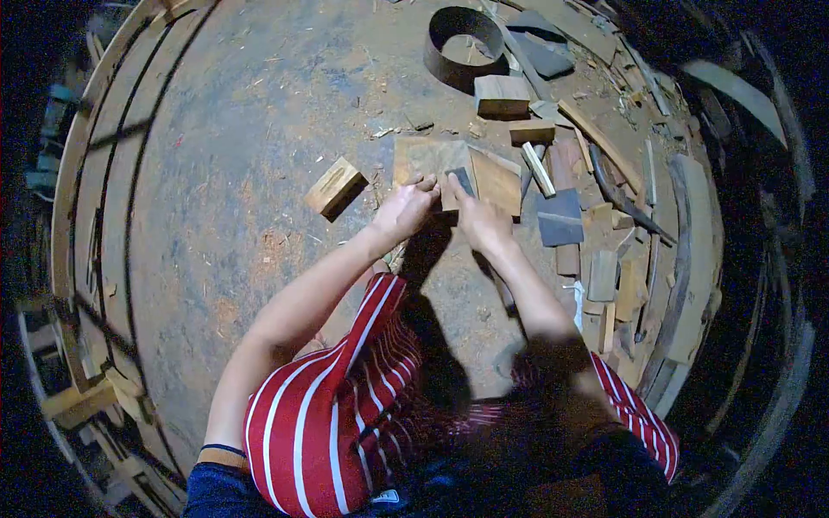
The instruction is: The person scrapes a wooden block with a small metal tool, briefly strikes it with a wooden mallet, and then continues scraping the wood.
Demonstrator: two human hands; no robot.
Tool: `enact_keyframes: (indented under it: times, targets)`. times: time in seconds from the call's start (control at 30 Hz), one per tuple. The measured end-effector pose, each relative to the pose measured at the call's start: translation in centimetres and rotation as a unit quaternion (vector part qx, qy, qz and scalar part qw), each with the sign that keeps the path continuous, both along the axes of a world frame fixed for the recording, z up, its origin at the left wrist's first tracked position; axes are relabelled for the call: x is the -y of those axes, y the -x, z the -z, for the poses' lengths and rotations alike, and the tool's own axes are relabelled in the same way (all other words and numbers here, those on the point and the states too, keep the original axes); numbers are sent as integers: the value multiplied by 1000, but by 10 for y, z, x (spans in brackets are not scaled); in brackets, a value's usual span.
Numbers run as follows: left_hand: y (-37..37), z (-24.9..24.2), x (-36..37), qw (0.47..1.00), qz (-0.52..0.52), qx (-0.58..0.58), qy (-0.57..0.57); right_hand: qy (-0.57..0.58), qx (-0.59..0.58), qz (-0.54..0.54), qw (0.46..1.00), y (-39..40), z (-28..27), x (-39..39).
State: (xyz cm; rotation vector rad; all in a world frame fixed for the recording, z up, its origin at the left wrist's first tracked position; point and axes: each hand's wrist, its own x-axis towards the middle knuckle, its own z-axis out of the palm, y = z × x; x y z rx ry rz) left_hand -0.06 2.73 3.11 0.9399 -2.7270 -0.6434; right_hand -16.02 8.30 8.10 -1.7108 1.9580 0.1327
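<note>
My left hand (408,207) is closed at the front edge of a flat light-brown wooden piece (414,154), its fingertips pressed together on that edge. Beside it, my right hand (482,220) has its fingers on a small dark-grey piece (462,181), which looks like sandpaper and lies against the wood. A browner wooden block (496,180) lies just right of those fingers. To the left of my left hand rests a separate light wooden block (337,186). The undersides of both hands are hidden.
On the worktop (285,112) stands a dark round band (466,47), with a wooden block (503,95) in front of it. Along the right lie a dark square sheet (560,216), a curved dark tool (622,194) and several wood offcuts. Shavings are scattered about.
</note>
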Motion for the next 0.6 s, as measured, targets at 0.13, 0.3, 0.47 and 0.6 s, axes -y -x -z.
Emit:
enact_keyframes:
  times: [0.13, 0.3, 0.47, 0.6]
  targets:
    - [0, 3, 1, 998, -2, 36, 53, 24, -17, 17, 999, 1, 8, 37]
    - [1, 1, 0, 999, -13, -15, 35, 19, -9, -6, 1000, 3, 9, 2]
    - [0, 18, 1, 1000, 15, 9, 11, -7, 21, 13, 1000, 6, 3, -9]
    - [-1, 10, 1, 997, -5, -9, 73, 86, 36, 6, 996, 9, 20, 31]
